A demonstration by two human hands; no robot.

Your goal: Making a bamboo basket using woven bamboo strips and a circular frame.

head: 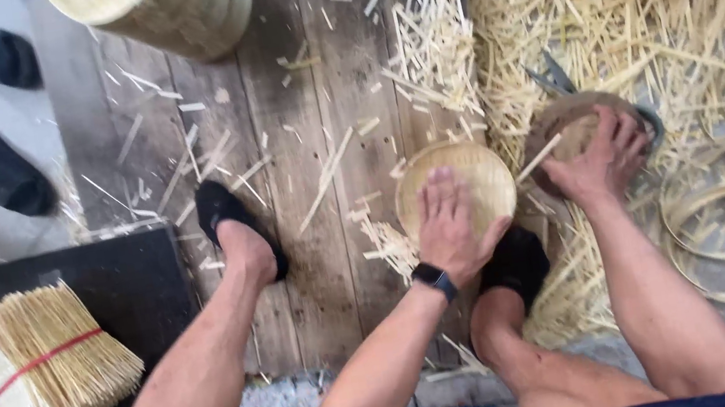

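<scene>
Left hand (451,229) flat on woven basket (453,182), right hand (600,160) gripping dark mould (572,119)

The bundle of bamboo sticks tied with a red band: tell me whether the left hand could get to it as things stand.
Probably yes. The left hand rests on the small woven basket, and the bundle lies open beyond the left leg, so it would have to reach across that.

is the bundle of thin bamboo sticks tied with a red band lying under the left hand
No, the left hand rests on a round woven bamboo tray, far from the red-banded stick bundle.
</scene>
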